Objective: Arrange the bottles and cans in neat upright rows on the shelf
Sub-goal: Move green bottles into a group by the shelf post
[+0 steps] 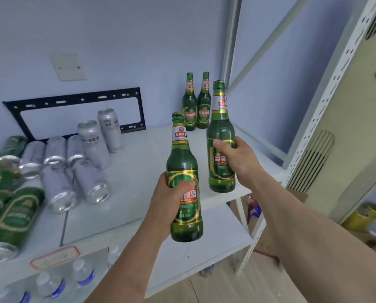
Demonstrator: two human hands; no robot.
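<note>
Far to the left of my hands, green cans (12,217) and silver cans (60,171) lie on their sides on the white shelf (143,154); two silver cans stand upright behind them (108,130). My left hand (171,206) is curled around a green beer bottle (184,171), upright, held over the front edge of the shelf. My right hand (233,158) wraps another green beer bottle (221,136), upright over the shelf. Behind it, two green bottles (196,103) stand side by side at the back corner. Below my left arm, water bottles (51,283) sit on a lower shelf.
</note>
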